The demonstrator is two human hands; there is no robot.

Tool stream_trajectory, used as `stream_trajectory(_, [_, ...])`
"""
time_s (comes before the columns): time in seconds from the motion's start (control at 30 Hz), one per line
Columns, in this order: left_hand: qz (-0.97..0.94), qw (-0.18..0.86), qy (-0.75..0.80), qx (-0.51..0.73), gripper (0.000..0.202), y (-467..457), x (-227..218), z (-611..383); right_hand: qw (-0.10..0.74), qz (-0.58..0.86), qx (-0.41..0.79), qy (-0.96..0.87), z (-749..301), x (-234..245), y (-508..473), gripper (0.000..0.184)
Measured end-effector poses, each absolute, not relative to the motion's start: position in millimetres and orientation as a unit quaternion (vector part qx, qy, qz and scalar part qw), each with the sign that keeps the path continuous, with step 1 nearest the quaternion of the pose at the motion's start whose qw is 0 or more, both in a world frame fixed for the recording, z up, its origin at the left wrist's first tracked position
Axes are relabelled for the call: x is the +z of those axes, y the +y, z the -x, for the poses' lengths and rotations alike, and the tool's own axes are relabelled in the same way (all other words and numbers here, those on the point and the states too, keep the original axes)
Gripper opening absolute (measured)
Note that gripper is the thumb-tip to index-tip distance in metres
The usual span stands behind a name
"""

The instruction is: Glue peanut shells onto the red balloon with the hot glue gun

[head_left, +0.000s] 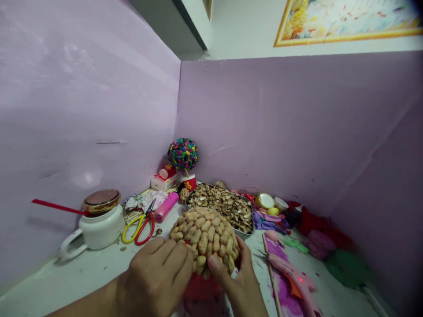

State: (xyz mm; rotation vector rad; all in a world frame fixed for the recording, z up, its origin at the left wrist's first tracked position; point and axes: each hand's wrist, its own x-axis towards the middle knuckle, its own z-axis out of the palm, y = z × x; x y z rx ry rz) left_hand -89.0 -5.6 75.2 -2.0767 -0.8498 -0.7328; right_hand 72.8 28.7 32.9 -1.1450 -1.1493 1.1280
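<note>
A ball covered in whole peanut shells [206, 235] sits on a red base [202, 290] at the near edge of the table. My left hand [155, 275] lies against its left side with the fingers curved together onto the shells. My right hand [239, 277] cups its right side, the thumb pressed on a shell near the bottom. Both hands hold the ball between them.
Behind the ball stands a metal tray [246, 231] of peanut shells. Left of it lie yellow-and-red scissors [140, 224], a pink tube [166, 207] and a white lidded mug [99, 224]. A pink glue gun [294, 279], a wooden stick [271, 275] and coloured scraps lie to the right. Purple walls enclose the table.
</note>
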Motion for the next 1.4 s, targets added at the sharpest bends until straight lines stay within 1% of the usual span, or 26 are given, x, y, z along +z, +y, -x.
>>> stream_trajectory(0.1, [0.824,0.38,-0.314,-0.279,0.02,-5,79,89,0.555,0.481,0.477,-0.483,-72,32,28,0.084])
stream_trajectory(0.3, [0.86,0.356,-0.296,-0.217,0.022,-6,89,90,0.562,0.479,0.475,-0.478,-72,36,27,0.079])
stream_trajectory(0.4, [0.864,0.352,-0.302,-0.198,0.023,-6,93,88,0.555,0.486,0.477,-0.478,-73,38,26,0.079])
stream_trajectory(0.57, [0.861,0.364,-0.328,-0.133,0.023,-9,99,82,0.562,0.48,0.483,-0.47,-73,38,27,0.074])
stream_trajectory(0.73, [0.856,0.381,-0.329,-0.119,0.021,-12,98,79,0.568,0.481,0.477,-0.468,-73,37,27,0.077])
stream_trajectory(0.8, [0.856,0.371,-0.334,-0.137,0.023,-12,97,81,0.571,0.477,0.483,-0.461,-75,37,28,0.076])
stream_trajectory(0.9, [0.844,0.312,-0.361,-0.244,0.024,-11,98,85,0.554,0.471,0.509,-0.461,-80,38,30,0.076])
stream_trajectory(1.0, [0.805,0.196,-0.422,-0.367,0.018,-4,100,90,0.549,0.458,0.536,-0.45,-87,36,34,0.078])
stream_trajectory(1.07, [0.774,0.119,-0.466,-0.412,0.022,4,100,91,0.557,0.449,0.548,-0.433,-91,32,38,0.078])
stream_trajectory(1.17, [0.751,0.02,-0.502,-0.428,0.042,16,94,88,0.561,0.43,0.572,-0.416,-95,27,43,0.08])
stream_trajectory(1.23, [0.752,-0.037,-0.497,-0.432,0.051,23,87,84,0.564,0.415,0.585,-0.411,-97,24,46,0.082])
stream_trajectory(1.3, [0.747,-0.072,-0.494,-0.439,0.055,27,79,81,0.558,0.403,0.591,-0.421,-99,22,47,0.084])
stream_trajectory(1.4, [0.731,-0.079,-0.508,-0.448,0.054,29,73,78,0.555,0.398,0.583,-0.44,-99,19,48,0.084])
